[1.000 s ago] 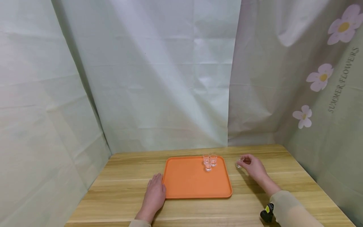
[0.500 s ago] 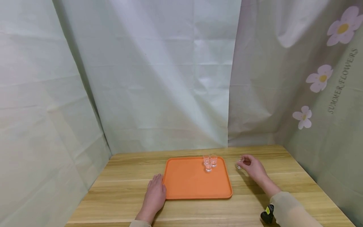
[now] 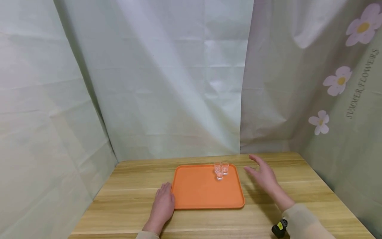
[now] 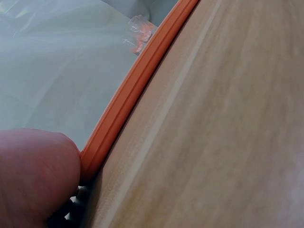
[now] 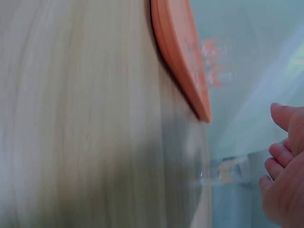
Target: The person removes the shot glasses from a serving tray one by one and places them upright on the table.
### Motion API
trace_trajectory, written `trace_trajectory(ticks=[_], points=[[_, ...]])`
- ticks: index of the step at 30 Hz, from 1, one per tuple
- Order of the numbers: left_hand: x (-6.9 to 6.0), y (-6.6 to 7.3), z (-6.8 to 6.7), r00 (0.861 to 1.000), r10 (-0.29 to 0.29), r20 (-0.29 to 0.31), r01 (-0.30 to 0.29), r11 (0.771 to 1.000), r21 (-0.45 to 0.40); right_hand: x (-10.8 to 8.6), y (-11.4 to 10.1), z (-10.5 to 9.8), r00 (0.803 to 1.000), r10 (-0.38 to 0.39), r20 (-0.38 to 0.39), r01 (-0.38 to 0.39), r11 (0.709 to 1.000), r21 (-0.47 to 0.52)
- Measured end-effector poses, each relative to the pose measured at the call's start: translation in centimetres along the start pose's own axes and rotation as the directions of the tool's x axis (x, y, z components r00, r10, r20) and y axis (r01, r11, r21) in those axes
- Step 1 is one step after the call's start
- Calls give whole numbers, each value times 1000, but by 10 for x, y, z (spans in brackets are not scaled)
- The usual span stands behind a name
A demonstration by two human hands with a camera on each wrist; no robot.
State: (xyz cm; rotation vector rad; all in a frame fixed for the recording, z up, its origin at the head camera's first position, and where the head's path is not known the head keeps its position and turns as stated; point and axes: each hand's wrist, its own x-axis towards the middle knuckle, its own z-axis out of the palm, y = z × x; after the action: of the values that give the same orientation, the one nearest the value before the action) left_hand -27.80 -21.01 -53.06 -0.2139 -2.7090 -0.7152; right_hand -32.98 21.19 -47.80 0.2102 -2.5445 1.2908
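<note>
An orange tray [image 3: 206,192] lies on the wooden table, with three small clear glasses [image 3: 219,173] grouped at its back right corner. My left hand [image 3: 162,205] rests at the tray's left edge; in the left wrist view a fingertip [image 4: 42,171] touches the rim [image 4: 128,95]. To the tray's right, my right hand [image 3: 265,176] is spread, thumb and fingers apart, holding nothing. A fourth clear glass [image 5: 225,171] stands on the table just off the fingers in the right wrist view; my right hand mostly hides it in the head view.
Pale curtains [image 3: 179,83] stand behind the table [image 3: 125,199] and along both sides, the right one printed with flowers. A black device with a yellow mark [image 3: 279,228] is at my right sleeve [image 3: 304,220].
My right hand has let go of the glass beside the tray, its fingers spreading and lifting slightly. The left hand and the tray look unmoved.
</note>
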Motion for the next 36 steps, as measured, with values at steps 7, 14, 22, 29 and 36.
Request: trace_trajectory(ticks=[7, 14, 22, 29, 36], points=[[1, -1, 1, 1000, -2, 3, 2, 1000, 3, -2, -19, 17, 998, -67, 18, 67, 998, 5], [1, -3, 2, 1000, 4, -5, -4, 1000, 7, -1, -29, 37, 995, -81, 64, 78, 996, 38], [1, -2, 0, 1000, -12, 14, 12, 1000, -1, 8, -28, 58, 992, -71, 100, 63, 995, 84], [1, -2, 0, 1000, 3, 8, -3, 1000, 3, 14, -23, 69, 995, -36, 98, 24, 993, 117], [2, -2, 0, 1000, -7, 19, 7, 1000, -3, 17, -19, 77, 994, -6, 109, -10, 990, 142]])
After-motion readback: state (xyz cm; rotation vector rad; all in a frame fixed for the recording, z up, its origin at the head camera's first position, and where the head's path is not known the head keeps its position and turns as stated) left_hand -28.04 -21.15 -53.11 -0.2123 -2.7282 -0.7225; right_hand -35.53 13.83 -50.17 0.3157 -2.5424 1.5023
